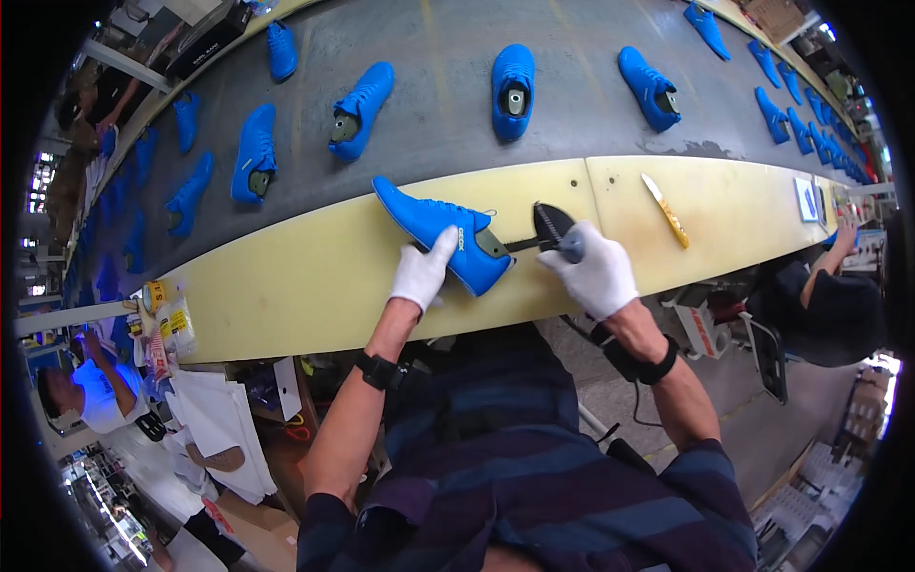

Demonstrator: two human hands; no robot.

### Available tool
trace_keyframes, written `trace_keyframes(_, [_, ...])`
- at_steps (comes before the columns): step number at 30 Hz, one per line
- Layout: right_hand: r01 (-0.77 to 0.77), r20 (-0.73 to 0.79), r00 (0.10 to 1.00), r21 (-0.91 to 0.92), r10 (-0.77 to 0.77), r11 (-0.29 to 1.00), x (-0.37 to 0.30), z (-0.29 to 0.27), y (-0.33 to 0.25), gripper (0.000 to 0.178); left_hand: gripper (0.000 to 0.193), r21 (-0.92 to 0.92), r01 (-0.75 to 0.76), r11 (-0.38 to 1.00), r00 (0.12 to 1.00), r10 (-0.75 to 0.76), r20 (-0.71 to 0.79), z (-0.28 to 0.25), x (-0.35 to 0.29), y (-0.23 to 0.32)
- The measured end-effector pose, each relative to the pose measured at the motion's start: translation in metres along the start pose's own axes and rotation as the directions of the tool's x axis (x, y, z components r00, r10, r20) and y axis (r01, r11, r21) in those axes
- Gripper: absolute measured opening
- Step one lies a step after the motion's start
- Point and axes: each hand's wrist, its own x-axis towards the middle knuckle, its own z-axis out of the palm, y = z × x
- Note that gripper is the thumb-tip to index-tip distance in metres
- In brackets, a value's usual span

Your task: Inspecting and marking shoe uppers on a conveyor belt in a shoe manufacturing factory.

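Note:
A blue lace-up shoe (pixel 443 229) is tilted over the yellow work surface, toe pointing to the far left. My left hand (pixel 422 274), in a white glove, is closed around its near side. Inside the shoe's opening sits a dark green shoe last (pixel 491 244). My right hand (pixel 595 274), also gloved, is closed on the grey handle of a hand tool with a black, pointed flat head (pixel 550 225). Between the shoe's heel opening and that tool runs a narrow dark bar (pixel 521 247); which of them it belongs to I cannot tell.
A yellow-handled knife (pixel 667 212) lies on the yellow work surface (pixel 286 286), right of my right hand. Beyond it, a grey conveyor belt (pixel 434 114) carries several blue shoes (pixel 515 91). Co-workers stand at left (pixel 100 381) and right (pixel 824 296). A thin cord (pixel 637 400) hangs below my right forearm.

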Motion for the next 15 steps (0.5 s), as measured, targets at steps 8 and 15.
trace_keyframes(8, [-0.082, 0.012, 0.997, 0.059, 0.082, 0.995, -0.047, -0.025, 0.034, 0.042, 0.091, 0.051, -0.102, 0.994, 0.937, 0.113, -0.329, 0.039, 0.031, -0.016])
trace_keyframes(15, [-0.023, 0.047, 0.999, 0.174, 0.015, 0.984, -0.065, -0.031, 0.019, 0.041, 0.067, -0.425, -0.012, 0.905, 0.999, -0.005, -0.038, 0.030, -0.002, 0.016])
